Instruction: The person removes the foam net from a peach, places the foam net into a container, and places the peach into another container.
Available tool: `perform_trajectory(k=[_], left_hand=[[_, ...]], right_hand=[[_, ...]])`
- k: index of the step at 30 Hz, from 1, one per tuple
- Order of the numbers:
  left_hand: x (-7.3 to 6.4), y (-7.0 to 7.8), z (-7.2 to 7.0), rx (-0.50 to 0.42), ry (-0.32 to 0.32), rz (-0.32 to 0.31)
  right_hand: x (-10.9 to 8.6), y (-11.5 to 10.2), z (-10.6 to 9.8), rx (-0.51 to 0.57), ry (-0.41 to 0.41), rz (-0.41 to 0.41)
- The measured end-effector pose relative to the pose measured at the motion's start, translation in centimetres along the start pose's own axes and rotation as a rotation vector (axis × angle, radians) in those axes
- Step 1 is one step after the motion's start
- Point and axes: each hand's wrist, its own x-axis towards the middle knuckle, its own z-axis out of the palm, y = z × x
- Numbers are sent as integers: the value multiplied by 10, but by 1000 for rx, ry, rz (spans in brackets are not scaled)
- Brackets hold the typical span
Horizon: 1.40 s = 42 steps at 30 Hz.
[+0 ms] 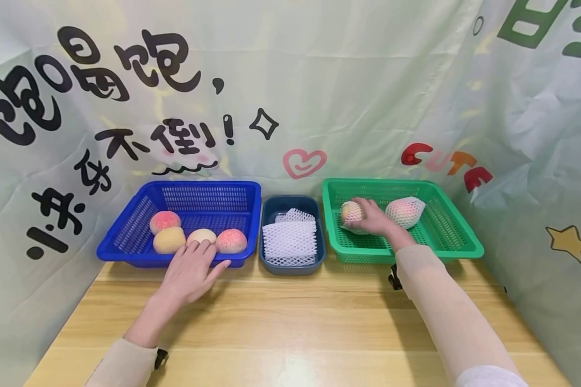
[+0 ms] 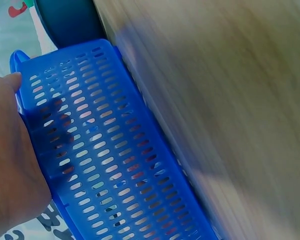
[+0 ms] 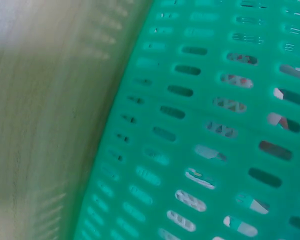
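Pale green cloth [image 1: 368, 107], printed with lettering, backs the wood-grain surface [image 1: 290, 322]. Along its far edge stand one blue basket [image 1: 208, 199] leftward, one dark bin [image 1: 292, 270] of white foam nets [image 1: 289, 242], and one green basket [image 1: 382, 186] rightward. Four bare fruits [image 1: 231, 241] lie in the blue, two netted fruits [image 1: 406, 212] in the green. The left hand [image 1: 189, 271], thumb spread, touches the cream fruit [image 1: 202, 235]; the right hand [image 1: 375, 219] grips the leftmost netted fruit [image 1: 351, 214].

Along the surface's [image 1: 290, 317] back, left to right: a basket [image 1: 213, 199] holding four fruits [image 1: 232, 241], a tub [image 1: 292, 271] holding foam nets [image 1: 289, 243], another basket [image 1: 363, 257] holding two netted fruits [image 1: 405, 212]; cloth [image 1: 295, 102] hangs behind.
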Motion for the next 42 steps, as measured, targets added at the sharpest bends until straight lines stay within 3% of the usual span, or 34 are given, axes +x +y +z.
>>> perform_trajectory(k=[14, 24, 42], left_hand=[[-1, 0, 3, -10, -20, -15], [-3, 1, 3, -13, -25, -23], [-1, 2, 1, -4, -9, -20]], right_hand=[[-2, -3, 0, 18, 84, -37], [-17, -19, -3, 109, 227, -1], [-50, -51, -2, 205, 408, -107]])
